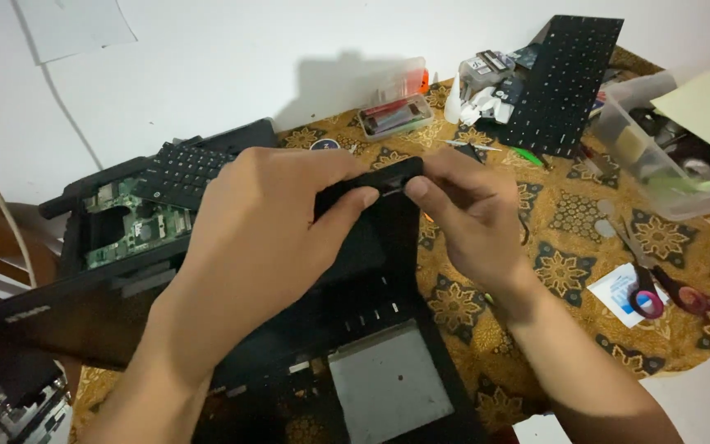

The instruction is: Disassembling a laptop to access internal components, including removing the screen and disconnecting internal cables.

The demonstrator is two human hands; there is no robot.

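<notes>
A black plastic laptop palmrest frame with a grey touchpad plate lies in front of me on a patterned brown cloth. My left hand grips the frame's far edge, thumb pressed on its top rim. My right hand pinches the same far edge at its right corner with thumb and fingers. The rim between the two hands is partly hidden by my fingers.
An opened laptop base with a green circuit board and a loose keyboard sits at left. A second black keyboard leans at the back. A clear plastic box, scissors, a small parts tray and a white glue bottle lie around.
</notes>
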